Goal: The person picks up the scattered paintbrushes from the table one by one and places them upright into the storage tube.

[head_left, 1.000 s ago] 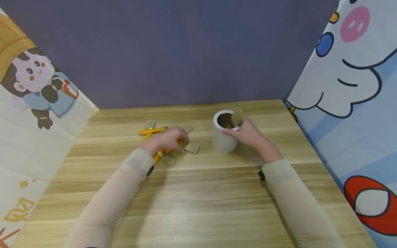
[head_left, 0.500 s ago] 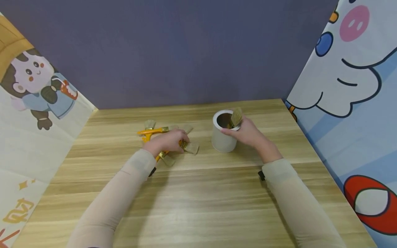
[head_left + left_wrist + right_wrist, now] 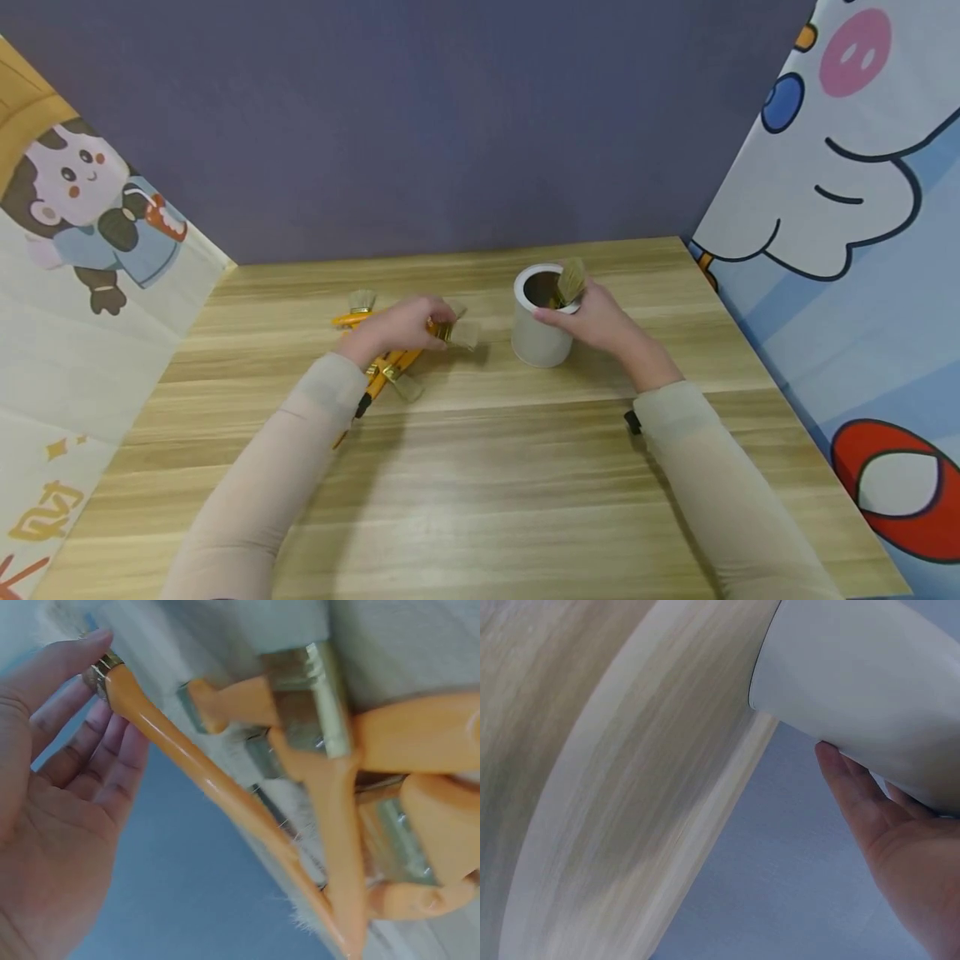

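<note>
My left hand point(image 3: 408, 323) pinches a paintbrush point(image 3: 180, 765) by its metal collar, between thumb and fingers. Its pale bristles point(image 3: 465, 335) point right in the head view, and its orange handle slants over a heap of other brushes in the left wrist view. A white can point(image 3: 542, 340) stands upright right of the heap. My right hand point(image 3: 597, 323) grips the can from its right side, thumb by the rim. One paintbrush point(image 3: 572, 279) stands in the can with bristles up. Most of its handle is hidden.
Several orange-handled paintbrushes point(image 3: 337, 787) lie crossed under and around my left hand on the wooden table point(image 3: 480, 483). A dark blue panel point(image 3: 450, 125) closes off the back, and cartoon-printed sheets point(image 3: 847, 208) flank both sides.
My left hand has lifted slightly with the paintbrush, whose bristles have risen off the table. My right hand and the can stay in place.
</note>
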Demonstrator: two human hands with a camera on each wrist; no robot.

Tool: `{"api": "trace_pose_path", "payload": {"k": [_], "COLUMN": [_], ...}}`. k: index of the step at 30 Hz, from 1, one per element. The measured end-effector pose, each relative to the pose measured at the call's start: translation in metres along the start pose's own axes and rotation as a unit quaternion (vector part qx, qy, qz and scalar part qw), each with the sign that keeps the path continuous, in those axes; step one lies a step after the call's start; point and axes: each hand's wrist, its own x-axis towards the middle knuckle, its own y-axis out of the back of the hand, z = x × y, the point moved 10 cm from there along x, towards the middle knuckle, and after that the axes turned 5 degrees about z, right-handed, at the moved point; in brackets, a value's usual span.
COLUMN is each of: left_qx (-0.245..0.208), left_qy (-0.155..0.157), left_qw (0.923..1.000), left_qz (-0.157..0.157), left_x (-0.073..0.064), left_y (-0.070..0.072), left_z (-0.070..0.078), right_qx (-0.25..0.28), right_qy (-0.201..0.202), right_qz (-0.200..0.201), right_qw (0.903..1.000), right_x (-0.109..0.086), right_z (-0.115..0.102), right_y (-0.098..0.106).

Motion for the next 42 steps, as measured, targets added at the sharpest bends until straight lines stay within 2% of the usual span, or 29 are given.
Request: {"api": "trace_pose_path", "payload": {"k": [6, 10, 12, 13, 15, 17, 19, 20, 23, 27, 29, 36, 39, 42], "left_qx": [-0.055, -0.127, -0.177, -0.206, -0.27, -0.314, -0.345, -0.357, -0.379, -0.408, -0.415, -0.418, -0.424, -0.423], "left_qy": [-0.011, -0.019, -0.022, -0.024, -0.032, -0.038, -0.041, -0.041, -0.039, -0.065, -0.083, -0.119, -0.129, -0.127], "left_qw": [0.9971, 0.9869, 0.9752, 0.9667, 0.943, 0.9201, 0.9022, 0.8949, 0.8809, 0.8622, 0.8575, 0.8519, 0.8486, 0.8508], "left_qz": [0.051, 0.098, 0.13, 0.15, 0.191, 0.23, 0.256, 0.264, 0.281, 0.294, 0.293, 0.291, 0.289, 0.285], "left_x": [-0.001, -0.003, -0.003, -0.004, -0.005, -0.006, -0.006, -0.005, -0.001, 0.011, 0.018, 0.034, 0.041, 0.048], "left_y": [0.024, 0.042, 0.052, 0.058, 0.071, 0.084, 0.094, 0.098, 0.106, 0.114, 0.117, 0.127, 0.129, 0.126], "left_z": [0.004, 0.007, 0.008, 0.009, 0.012, 0.017, 0.024, 0.028, 0.041, 0.062, 0.074, 0.114, 0.126, 0.134], "right_qx": [0.001, 0.003, 0.004, 0.005, 0.005, 0.003, 0.001, 0.001, 0.0, 0.002, 0.003, 0.002, 0.006, 0.016], "right_qy": [0.001, -0.017, -0.025, -0.029, -0.029, -0.025, -0.024, -0.025, -0.026, -0.019, -0.015, -0.01, -0.009, -0.004], "right_qz": [0.001, -0.008, -0.013, -0.017, -0.019, -0.018, -0.016, -0.017, -0.019, -0.017, -0.019, -0.024, -0.021, -0.018], "right_qw": [1.0, 0.9998, 0.9996, 0.9994, 0.9994, 0.9995, 0.9996, 0.9995, 0.9995, 0.9997, 0.9997, 0.9997, 0.9997, 0.9997], "right_x": [0.0, 0.0, 0.0, 0.0, 0.0, 0.0, 0.0, -0.001, -0.001, -0.001, -0.001, 0.0, 0.0, 0.001], "right_z": [0.0, 0.003, 0.004, 0.004, 0.004, 0.003, 0.003, 0.003, 0.003, 0.002, 0.001, 0.001, 0.001, 0.0], "right_y": [0.0, 0.0, -0.001, -0.002, -0.002, -0.002, -0.002, -0.002, -0.002, -0.001, -0.001, -0.002, -0.002, 0.0]}}
